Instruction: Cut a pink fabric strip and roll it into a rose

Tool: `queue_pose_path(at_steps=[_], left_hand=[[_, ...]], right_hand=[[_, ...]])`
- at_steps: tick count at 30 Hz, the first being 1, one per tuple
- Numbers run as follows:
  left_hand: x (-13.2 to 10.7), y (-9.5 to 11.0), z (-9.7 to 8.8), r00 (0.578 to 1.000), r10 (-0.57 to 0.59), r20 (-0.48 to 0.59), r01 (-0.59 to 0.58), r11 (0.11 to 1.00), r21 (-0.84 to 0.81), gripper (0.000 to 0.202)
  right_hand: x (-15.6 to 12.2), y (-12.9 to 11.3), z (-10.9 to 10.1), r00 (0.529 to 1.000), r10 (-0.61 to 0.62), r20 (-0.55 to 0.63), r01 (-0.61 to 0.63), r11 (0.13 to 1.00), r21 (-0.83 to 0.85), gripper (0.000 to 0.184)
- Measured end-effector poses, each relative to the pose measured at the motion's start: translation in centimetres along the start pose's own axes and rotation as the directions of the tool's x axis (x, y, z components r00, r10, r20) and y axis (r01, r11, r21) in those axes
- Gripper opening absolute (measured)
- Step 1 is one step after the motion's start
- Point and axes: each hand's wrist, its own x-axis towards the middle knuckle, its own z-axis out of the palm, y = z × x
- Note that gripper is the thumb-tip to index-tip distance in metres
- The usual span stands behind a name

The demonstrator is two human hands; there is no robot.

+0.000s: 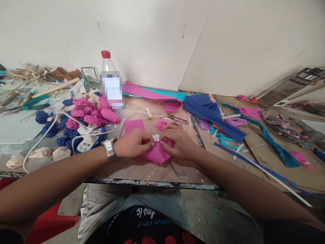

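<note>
Both my hands meet at the middle of the worktable point(142, 171) over a folded piece of pink fabric point(156, 154). My left hand point(133, 143), with a metal watch on its wrist, pinches the fabric's upper edge from the left. My right hand point(177, 140) pinches the same edge from the right, fingers curled. A small white piece point(155, 137) shows between the fingertips. A thin dark stick point(174, 168) pokes out below the fabric. Two loose pink fabric pieces point(134, 124) lie just behind my hands.
A pile of pink and blue fabric roses point(86, 115) and a white power strip point(87, 139) sit at the left. A plastic bottle point(110, 81) stands behind. Scissors point(176, 118), blue cloth point(210, 112), ribbons and scraps cover the right. Wood sticks clutter the far left.
</note>
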Motion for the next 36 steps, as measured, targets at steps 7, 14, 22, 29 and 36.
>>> queue_pose_path(at_steps=[7, 14, 22, 29, 36], left_hand=[[0.15, -0.39, 0.11, 0.999, -0.003, 0.042, 0.006, 0.996, -0.084, 0.038], [0.29, -0.26, 0.08, 0.997, -0.008, 0.076, 0.021, 0.985, -0.171, 0.028], [0.25, -0.29, -0.17, 0.994, -0.048, 0.099, 0.068, 0.975, -0.213, 0.022], [0.50, -0.64, -0.11, 0.998, -0.025, 0.060, 0.039, 0.965, -0.261, 0.041], [0.33, -0.55, 0.28, 1.000, 0.017, -0.014, -0.019, 0.986, -0.168, 0.036]], right_hand=[[-0.03, -0.42, -0.04, 1.000, -0.026, -0.004, 0.026, 0.999, 0.043, 0.008], [-0.10, -0.18, 0.36, 0.996, -0.058, -0.067, 0.060, 0.998, 0.030, 0.007], [0.07, -0.09, 0.13, 0.978, -0.162, -0.135, 0.158, 0.987, -0.044, 0.006], [0.16, -0.37, -0.22, 0.983, -0.163, -0.087, 0.155, 0.984, -0.087, 0.010], [-0.01, -0.40, -0.03, 0.990, -0.111, -0.085, 0.105, 0.992, -0.071, 0.006]])
